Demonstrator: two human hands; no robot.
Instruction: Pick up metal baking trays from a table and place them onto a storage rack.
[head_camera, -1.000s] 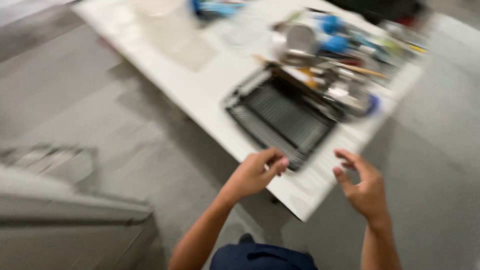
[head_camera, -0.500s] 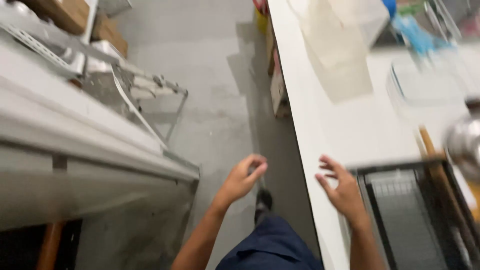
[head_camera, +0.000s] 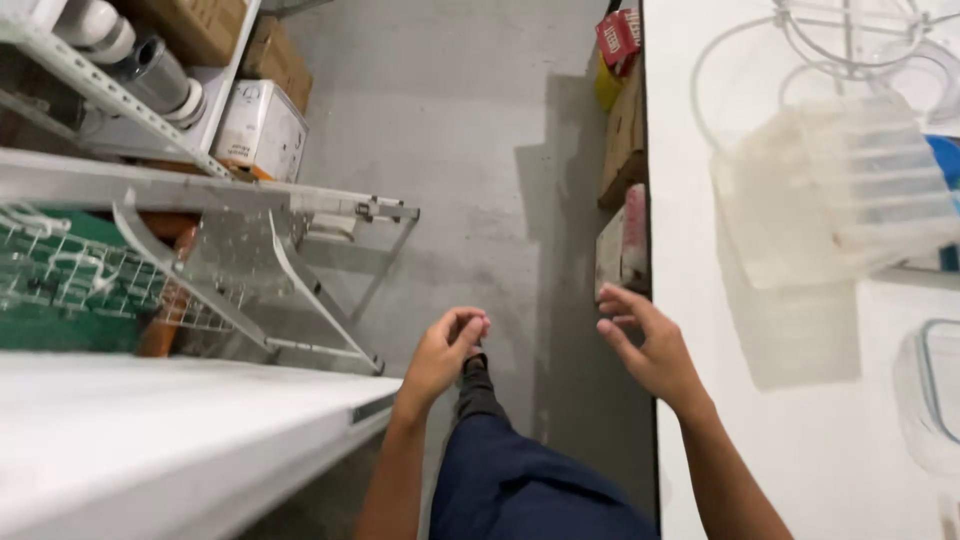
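Since a second ago the view has swung from the black tray to the floor aisle; left hand (head_camera: 443, 352) loosely curled, right hand (head_camera: 650, 348) open, both empty beside the white tabletop (head_camera: 690, 300), near the translucent container (head_camera: 835, 190).

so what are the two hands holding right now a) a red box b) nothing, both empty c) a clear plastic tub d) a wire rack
b: the left hand and right hand hang bare over the grey floor, touching neither table nor shelf.
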